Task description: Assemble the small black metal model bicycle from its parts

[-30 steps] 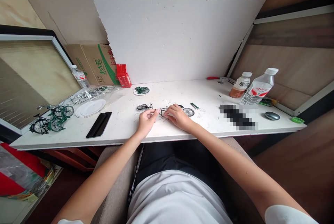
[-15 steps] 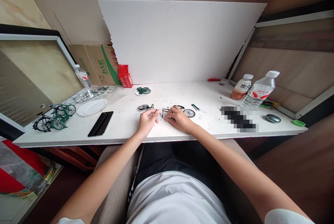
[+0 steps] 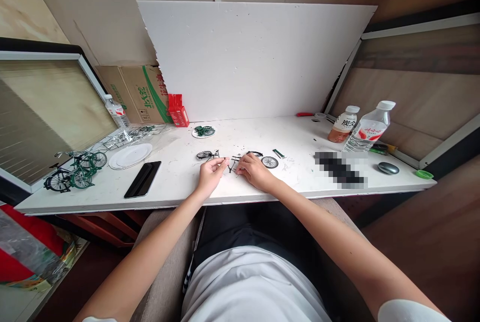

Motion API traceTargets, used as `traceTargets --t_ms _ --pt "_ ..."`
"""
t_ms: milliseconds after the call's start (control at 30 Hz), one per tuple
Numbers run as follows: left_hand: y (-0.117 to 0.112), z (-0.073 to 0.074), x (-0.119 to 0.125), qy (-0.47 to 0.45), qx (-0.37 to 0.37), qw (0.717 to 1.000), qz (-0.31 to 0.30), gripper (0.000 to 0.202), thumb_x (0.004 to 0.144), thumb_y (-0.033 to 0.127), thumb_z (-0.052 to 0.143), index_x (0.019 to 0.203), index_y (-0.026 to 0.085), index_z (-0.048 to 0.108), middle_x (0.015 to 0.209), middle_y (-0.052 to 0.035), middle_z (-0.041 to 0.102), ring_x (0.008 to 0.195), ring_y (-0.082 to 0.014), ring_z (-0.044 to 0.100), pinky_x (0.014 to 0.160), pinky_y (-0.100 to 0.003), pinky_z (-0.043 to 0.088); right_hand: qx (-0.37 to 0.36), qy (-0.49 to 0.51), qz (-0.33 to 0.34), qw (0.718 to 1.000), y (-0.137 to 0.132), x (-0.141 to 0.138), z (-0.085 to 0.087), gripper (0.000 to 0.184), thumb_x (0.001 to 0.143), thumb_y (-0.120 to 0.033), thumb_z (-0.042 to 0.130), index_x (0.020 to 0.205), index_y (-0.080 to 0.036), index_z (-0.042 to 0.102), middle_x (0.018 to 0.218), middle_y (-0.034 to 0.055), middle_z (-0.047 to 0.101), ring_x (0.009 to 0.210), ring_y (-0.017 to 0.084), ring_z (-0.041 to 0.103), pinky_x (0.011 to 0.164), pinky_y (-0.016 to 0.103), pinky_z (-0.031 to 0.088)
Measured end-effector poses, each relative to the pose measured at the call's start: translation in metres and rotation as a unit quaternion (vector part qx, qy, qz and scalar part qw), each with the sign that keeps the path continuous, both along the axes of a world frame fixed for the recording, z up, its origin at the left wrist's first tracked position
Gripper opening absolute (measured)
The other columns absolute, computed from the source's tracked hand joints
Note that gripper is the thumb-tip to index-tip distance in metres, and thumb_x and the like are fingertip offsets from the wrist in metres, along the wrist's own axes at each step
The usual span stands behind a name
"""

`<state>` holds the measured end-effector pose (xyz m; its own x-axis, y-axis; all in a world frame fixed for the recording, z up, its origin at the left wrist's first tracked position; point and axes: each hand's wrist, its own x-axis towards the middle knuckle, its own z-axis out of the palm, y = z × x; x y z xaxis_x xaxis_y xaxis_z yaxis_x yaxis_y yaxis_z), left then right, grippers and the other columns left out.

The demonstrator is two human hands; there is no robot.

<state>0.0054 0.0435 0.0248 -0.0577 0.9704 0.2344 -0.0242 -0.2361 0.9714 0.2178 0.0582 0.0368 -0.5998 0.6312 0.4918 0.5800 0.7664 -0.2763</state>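
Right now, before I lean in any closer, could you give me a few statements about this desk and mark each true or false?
1. The smartphone lies flat on the table, to the left of the left hand. True.
2. The right hand is resting on the smartphone. False: it is beside a black model bicycle part, away from the smartphone.
3. A spoked wheel lies to the right of the right hand. True.
4. A brown drink bottle stands beside a larger water bottle. True.
5. The brown drink bottle has a red cap. False: its cap is white.
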Motion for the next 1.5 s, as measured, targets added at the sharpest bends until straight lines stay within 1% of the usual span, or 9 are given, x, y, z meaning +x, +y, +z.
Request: traceTargets --t_ms 233,500,633,767,967,1100,1200,1333,1500 --pt "-0.003 0.006 0.001 0.007 -0.001 1.000 0.003 0.047 0.080 0.054 0.084 0.103 0.013 0.082 0.096 -0.0118 0.077 0.062 -0.0110 0.051 0.057 -0.026 0.044 -0.003 0.016 0.004 1.000 0.001 0.001 -0.003 0.015 0.103 -0.022 0.062 0.099 -0.020 0.077 0.101 0.0116 0.068 0.102 0.028 0.056 0.091 0.043 0.050" --pt "-0.004 0.007 0.000 0.015 0.000 1.000 -0.001 0.044 0.083 0.054 0.081 0.099 0.013 0.081 0.096 -0.0097 0.076 0.060 -0.0095 0.046 0.057 -0.025 0.042 -0.017 0.051 0.016 0.998 0.008 0.004 -0.010 0.018 0.102 -0.017 0.061 0.099 -0.021 0.079 0.102 0.0105 0.069 0.100 0.027 0.056 0.091 0.043 0.051" --pt "-0.004 0.008 0.001 0.011 -0.001 1.000 -0.002 0.045 0.082 0.055 0.082 0.100 0.014 0.081 0.093 -0.0086 0.074 0.059 -0.0091 0.044 0.056 -0.025 0.039 0.006 0.034 0.019 0.999 0.004 0.003 -0.006 0.018 0.102 -0.018 0.062 0.098 -0.022 0.079 0.105 0.0112 0.069 0.102 0.028 0.056 0.091 0.043 0.050" --pt "-0.005 0.009 0.001 0.012 -0.003 1.000 -0.003 0.044 0.082 0.055 0.082 0.098 0.014 0.081 0.093 -0.0083 0.074 0.059 -0.0091 0.044 0.056 -0.025 0.039 0.037 -0.013 0.002 0.999 -0.002 0.000 -0.001 0.018 0.104 -0.022 0.061 0.099 -0.022 0.078 0.104 0.0120 0.067 0.104 0.029 0.055 0.092 0.044 0.049" --pt "-0.005 0.009 0.002 0.014 -0.006 1.000 -0.003 0.044 0.082 0.055 0.082 0.099 0.015 0.081 0.092 -0.0078 0.074 0.059 -0.0093 0.045 0.056 -0.025 0.039 0.030 -0.029 -0.009 0.999 -0.001 -0.001 -0.001 0.017 0.105 -0.022 0.059 0.101 -0.020 0.075 0.103 0.0121 0.066 0.103 0.028 0.054 0.090 0.042 0.049" --pt "-0.006 0.010 0.001 0.021 -0.009 1.000 -0.006 0.043 0.082 0.056 0.081 0.095 0.014 0.081 0.089 -0.0069 0.073 0.059 -0.0091 0.044 0.055 -0.025 0.038 0.019 -0.022 -0.010 1.000 0.001 -0.001 -0.004 0.015 0.105 -0.023 0.060 0.100 -0.019 0.075 0.103 0.0121 0.067 0.103 0.028 0.054 0.090 0.042 0.050" --pt "-0.006 0.009 0.001 0.020 -0.011 1.000 -0.010 0.044 0.082 0.056 0.082 0.096 0.014 0.081 0.091 -0.0080 0.074 0.059 -0.0095 0.045 0.056 -0.025 0.038 0.015 -0.017 -0.011 1.000 0.001 -0.001 -0.004 0.015 0.105 -0.025 0.061 0.101 -0.019 0.075 0.102 0.0121 0.067 0.101 0.028 0.055 0.090 0.042 0.050" --pt "-0.005 0.007 0.001 0.014 -0.018 1.000 -0.006 0.050 0.079 0.057 0.084 0.104 0.014 0.082 0.095 -0.0108 0.077 0.063 -0.0118 0.052 0.057 -0.026 0.040 0.020 -0.012 -0.008 1.000 0.001 0.000 -0.004 0.015 0.105 -0.028 0.062 0.102 -0.020 0.075 0.101 0.0121 0.066 0.100 0.028 0.055 0.090 0.043 0.050" --pt "-0.003 0.006 0.001 0.006 -0.025 1.000 -0.002 0.053 0.077 0.057 0.085 0.106 0.013 0.082 0.099 -0.0132 0.079 0.066 -0.0130 0.056 0.058 -0.026 0.042 0.026 -0.007 0.001 1.000 0.000 0.001 -0.004 0.016 0.104 -0.025 0.062 0.100 -0.022 0.077 0.101 0.0113 0.066 0.100 0.028 0.055 0.089 0.043 0.050"
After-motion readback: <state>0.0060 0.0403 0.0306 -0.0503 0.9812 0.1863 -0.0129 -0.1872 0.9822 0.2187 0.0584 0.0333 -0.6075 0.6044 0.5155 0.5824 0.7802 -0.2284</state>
